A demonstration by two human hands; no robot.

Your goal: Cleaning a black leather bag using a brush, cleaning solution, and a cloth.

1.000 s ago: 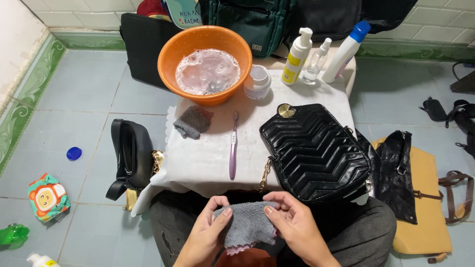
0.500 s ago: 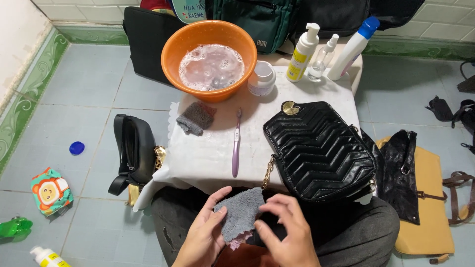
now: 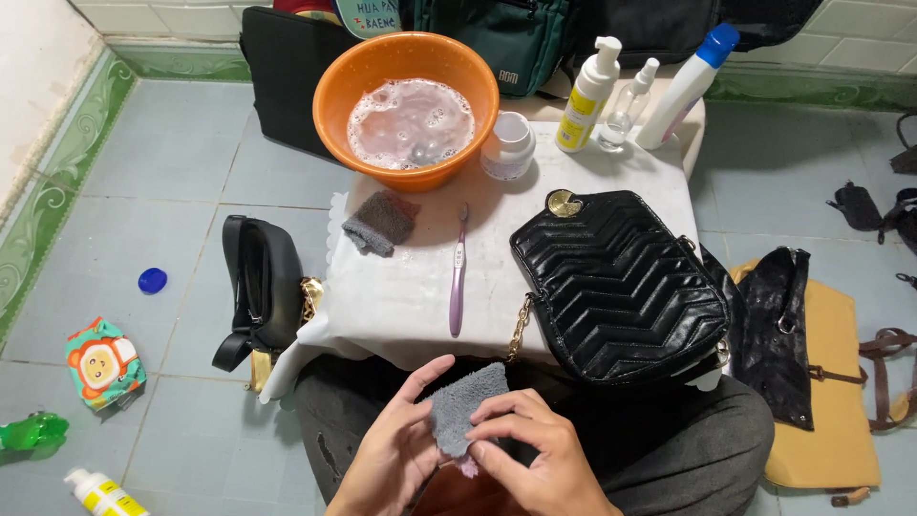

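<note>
Over my lap, both hands hold a small grey fluffy cloth (image 3: 461, 401) with a pink edge. My left hand (image 3: 396, 449) supports it from the left with fingers spread; my right hand (image 3: 525, 459) is curled over its right side, pinching it. Just beyond them, a black quilted handbag (image 3: 621, 287) with a gold clasp and chain lies on a small white-covered table (image 3: 401, 296). A purple toothbrush (image 3: 458, 272) and a second grey cloth (image 3: 380, 222) lie on the table to the left of the bag.
An orange basin (image 3: 406, 105) of soapy water, a white jar (image 3: 507, 145) and three bottles (image 3: 630, 91) stand at the table's far edge. A black bag (image 3: 258, 287) lies on the tiled floor left; a tan and black bag (image 3: 812, 363) right.
My right hand has moved in over the cloth, folding it smaller against my left hand. The camera view shifted slightly.
</note>
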